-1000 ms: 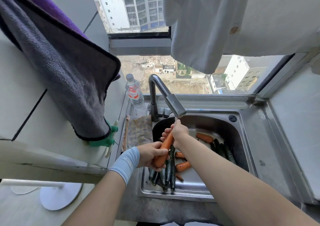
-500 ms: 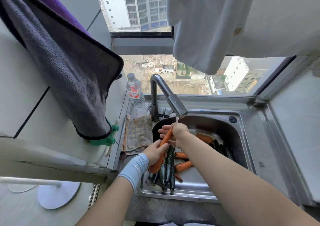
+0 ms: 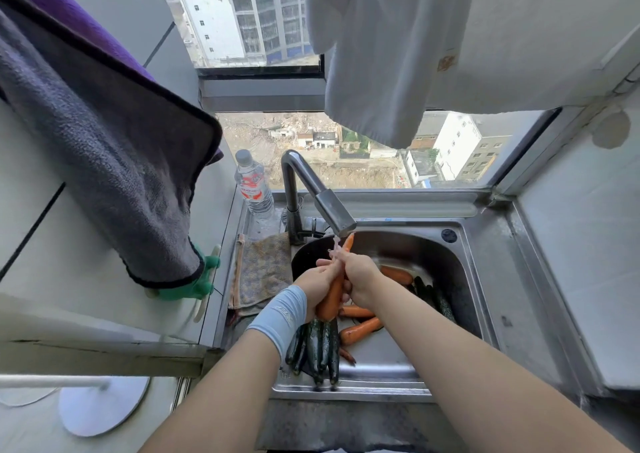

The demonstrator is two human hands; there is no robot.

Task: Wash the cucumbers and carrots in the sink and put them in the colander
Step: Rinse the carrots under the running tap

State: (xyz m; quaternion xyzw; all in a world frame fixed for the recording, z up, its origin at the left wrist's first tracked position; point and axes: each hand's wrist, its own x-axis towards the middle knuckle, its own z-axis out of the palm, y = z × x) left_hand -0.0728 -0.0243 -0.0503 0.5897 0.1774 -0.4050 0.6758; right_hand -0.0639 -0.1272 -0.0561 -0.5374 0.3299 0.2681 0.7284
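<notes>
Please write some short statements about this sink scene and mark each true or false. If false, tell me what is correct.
1. The left hand and the right hand both hold one carrot under the faucet. True.
2. No water comes from the faucet. False: water falls on the carrot's upper end.
3. Several cucumbers lie in the sink near its front rim. True.
4. The water bottle lies inside the sink. False: the water bottle stands upright left of the faucet, outside the basin.
5. The left wrist wears a light blue wristband. True.
</notes>
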